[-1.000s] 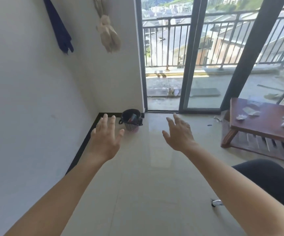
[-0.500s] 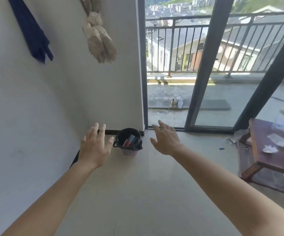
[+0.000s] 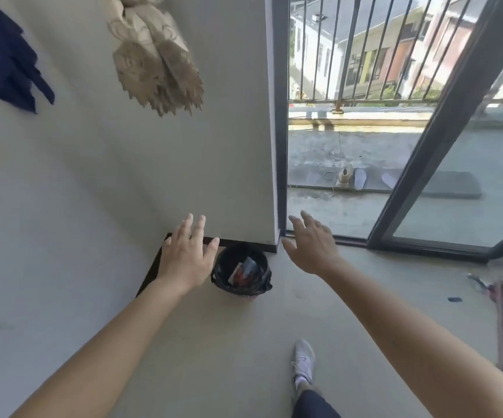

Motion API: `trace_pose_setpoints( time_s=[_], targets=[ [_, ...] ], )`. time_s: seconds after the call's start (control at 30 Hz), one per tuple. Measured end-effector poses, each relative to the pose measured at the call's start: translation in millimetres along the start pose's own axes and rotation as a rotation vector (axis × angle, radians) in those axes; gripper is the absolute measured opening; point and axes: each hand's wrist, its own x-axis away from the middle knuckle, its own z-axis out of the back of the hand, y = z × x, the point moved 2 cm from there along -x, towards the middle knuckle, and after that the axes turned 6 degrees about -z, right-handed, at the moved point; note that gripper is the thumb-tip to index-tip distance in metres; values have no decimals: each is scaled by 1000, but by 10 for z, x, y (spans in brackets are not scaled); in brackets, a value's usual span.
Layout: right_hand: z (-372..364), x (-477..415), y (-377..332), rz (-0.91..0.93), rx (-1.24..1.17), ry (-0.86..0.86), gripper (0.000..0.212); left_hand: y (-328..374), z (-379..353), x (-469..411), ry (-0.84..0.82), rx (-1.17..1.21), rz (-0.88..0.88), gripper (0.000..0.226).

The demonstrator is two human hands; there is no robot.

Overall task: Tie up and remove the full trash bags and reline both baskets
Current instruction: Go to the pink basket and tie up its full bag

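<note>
A blue cloth and a beige tasselled hanging are on the wall; a grey mat lies outside.

Glossy black plastic bag, seemingly; matt floor

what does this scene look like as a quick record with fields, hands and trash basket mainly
left hand: open, fingers spread, holds nothing, raised left of the basket
right hand: open, holds nothing, raised to the basket's right
basket: small, on the floor in the wall corner by the glass door
trash bag: black, untied, lines the basket, mouth open
trash: wrappers visible inside
task state: bag not yet tied or removed
</note>
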Motion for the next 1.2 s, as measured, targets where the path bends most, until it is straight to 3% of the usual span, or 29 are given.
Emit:
trace_pose_setpoints(
  time_s=[0.3, 0.83, 1.07, 1.2],
  targets=[
    [-563, -1814, -197, 8, -46, -175, 65, -315, -667, -1453, -99, 83, 175, 65],
    [-3239, -2257, -50, -157, 19, -365, 56, -1783, -3445, -1636, -383, 128, 267, 65],
    [-5126, -2589, 504, -550, -483, -398, 69, -2239, -5356, -1665, -194, 496, 558, 61],
    [-6096, -2755, 801, -616, -700, -338, 81, -2543, -6450, -1646, -4, 743, 831, 59]
  ],
)
